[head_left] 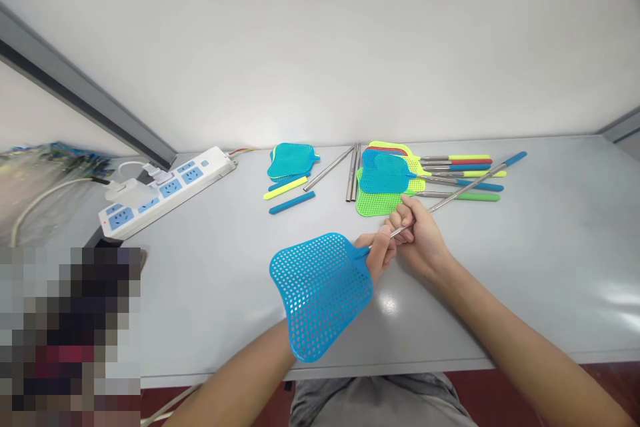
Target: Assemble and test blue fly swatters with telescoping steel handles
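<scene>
A blue fly swatter [323, 287] with a perforated head is held above the table, its metal rod extended to a blue grip at the upper right. My left hand [379, 253] is closed on the rod just behind the head, partly hidden by the head. Close beside it, my right hand [415, 230] wraps round the same rod. Beyond my hands lies a pile of swatters with green [377, 203], yellow, red and blue heads or grips, handles pointing right.
Loose swatter heads [293, 160] lie at the back, near a yellow grip [285, 188], a blue grip [293, 203] and metal rods [353, 173]. A white power strip [170, 190] with plugs sits at left. A wall [320, 47] rises behind the table [210, 307].
</scene>
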Demonstrator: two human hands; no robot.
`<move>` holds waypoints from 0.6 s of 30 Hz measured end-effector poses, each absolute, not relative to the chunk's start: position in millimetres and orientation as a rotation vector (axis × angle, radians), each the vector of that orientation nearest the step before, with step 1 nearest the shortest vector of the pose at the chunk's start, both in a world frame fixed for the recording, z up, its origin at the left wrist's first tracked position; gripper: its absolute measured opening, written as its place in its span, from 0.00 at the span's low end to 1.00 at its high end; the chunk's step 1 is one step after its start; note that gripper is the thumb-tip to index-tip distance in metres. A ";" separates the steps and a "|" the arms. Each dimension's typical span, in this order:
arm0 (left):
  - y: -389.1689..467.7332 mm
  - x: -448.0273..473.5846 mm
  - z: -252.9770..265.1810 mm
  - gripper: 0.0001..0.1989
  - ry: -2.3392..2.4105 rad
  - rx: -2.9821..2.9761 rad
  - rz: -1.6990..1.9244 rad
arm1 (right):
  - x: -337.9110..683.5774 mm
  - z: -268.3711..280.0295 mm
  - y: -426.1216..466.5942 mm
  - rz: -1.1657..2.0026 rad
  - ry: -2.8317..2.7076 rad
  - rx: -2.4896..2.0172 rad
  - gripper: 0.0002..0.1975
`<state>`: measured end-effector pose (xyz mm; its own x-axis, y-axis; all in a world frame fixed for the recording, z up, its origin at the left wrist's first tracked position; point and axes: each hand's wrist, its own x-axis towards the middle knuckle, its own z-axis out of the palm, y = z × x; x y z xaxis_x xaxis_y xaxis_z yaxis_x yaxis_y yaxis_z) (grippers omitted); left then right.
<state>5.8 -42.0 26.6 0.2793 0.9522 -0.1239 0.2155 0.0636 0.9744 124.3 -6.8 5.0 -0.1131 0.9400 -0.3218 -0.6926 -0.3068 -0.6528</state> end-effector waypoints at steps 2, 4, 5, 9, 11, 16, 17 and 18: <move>-41.3 4.1 33.4 0.15 1.196 1.519 0.828 | 125.4 3.9 -6.4 1.710 -0.404 -0.844 0.22; -40.0 2.5 38.2 0.14 1.188 1.577 0.833 | 125.9 2.6 -6.4 1.711 -0.397 -0.844 0.22; -39.6 1.3 39.1 0.15 1.182 1.591 0.817 | 126.1 1.9 -6.4 1.712 -0.394 -0.844 0.22; -40.5 -5.2 33.0 0.14 1.172 1.609 0.815 | 126.0 0.6 -6.2 1.700 -0.378 -0.847 0.21; -41.8 -7.0 27.3 0.13 1.134 1.562 0.861 | 125.6 0.7 -6.1 1.697 -0.377 -0.845 0.21; -41.4 3.1 16.1 0.14 1.107 1.260 0.996 | 123.6 3.7 -6.4 1.695 -0.407 -0.846 0.21; -40.2 6.7 14.2 0.16 1.101 1.235 0.997 | 123.5 4.7 -6.5 1.693 -0.414 -0.845 0.21; -38.7 10.0 12.5 0.18 1.088 1.115 1.021 | 123.5 5.9 -6.5 1.693 -0.420 -0.843 0.21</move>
<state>10.0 -38.7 12.5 0.1736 0.9752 -0.1372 -0.0745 0.1519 0.9856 123.5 -6.5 5.9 -0.1010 0.9440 -0.3140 -0.6879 -0.2943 -0.6634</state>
